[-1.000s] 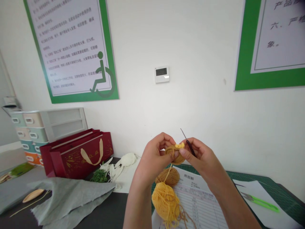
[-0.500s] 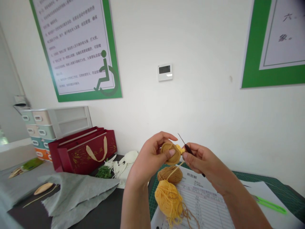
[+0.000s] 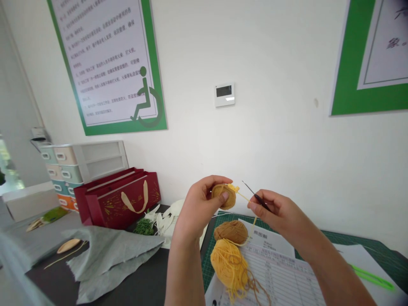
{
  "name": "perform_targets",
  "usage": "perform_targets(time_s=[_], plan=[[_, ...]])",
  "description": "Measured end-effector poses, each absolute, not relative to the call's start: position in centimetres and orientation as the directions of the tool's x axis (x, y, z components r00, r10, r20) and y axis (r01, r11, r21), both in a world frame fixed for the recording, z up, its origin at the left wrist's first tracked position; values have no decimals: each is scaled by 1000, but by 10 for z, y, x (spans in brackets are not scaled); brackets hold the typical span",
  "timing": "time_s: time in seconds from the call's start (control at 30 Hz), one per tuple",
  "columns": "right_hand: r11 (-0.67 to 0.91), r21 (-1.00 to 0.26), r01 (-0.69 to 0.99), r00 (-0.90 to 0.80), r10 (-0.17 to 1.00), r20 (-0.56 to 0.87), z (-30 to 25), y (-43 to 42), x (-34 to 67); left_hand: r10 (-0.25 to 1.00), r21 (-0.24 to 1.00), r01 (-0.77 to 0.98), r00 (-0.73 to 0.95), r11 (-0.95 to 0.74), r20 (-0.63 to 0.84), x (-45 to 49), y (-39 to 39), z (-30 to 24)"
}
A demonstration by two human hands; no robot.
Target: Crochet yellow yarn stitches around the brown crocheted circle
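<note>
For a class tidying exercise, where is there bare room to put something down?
Bare black tabletop shows between the crumpled grey cloth and the left forearm; another patch lies left of that cloth, below the thin beige string. It's crowded where the loose yellow yarn ball and oval brown yarn ball meet the printed white paper.

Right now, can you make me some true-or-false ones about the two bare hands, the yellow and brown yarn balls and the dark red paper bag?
1. The left hand grips a flat, round brown crocheted piece. True.
2. The right hand holds a green plastic pen. False: it holds a thin metal hook with a dark handle.
3. The yellow yarn ball touches the ceiling. False: it lies beside the brown yarn ball.
4. The dark red paper bag has a black handle. False: its visible handle is cream.
</note>
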State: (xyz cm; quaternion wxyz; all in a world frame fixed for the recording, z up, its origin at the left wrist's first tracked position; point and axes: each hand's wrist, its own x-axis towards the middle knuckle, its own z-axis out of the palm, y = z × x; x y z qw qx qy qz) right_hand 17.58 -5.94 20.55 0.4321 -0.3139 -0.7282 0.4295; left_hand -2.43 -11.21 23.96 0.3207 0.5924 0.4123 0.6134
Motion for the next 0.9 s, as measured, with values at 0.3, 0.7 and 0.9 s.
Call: perform_targets(time_s=[0.3,0.7,0.9], plan=[[418,-904,85,-372,855,361,198,-47,178,875,876,-10,-40,-483,482,-20,-113,242],[341,-900,-272,-365,829,424,216,-87,159,768,768,17,36,-640,639,-17,-116,248],[267,-928,-260,-354,868,349,211,-83,155,715,734,84,-178,-673,676,-7,-107,243]])
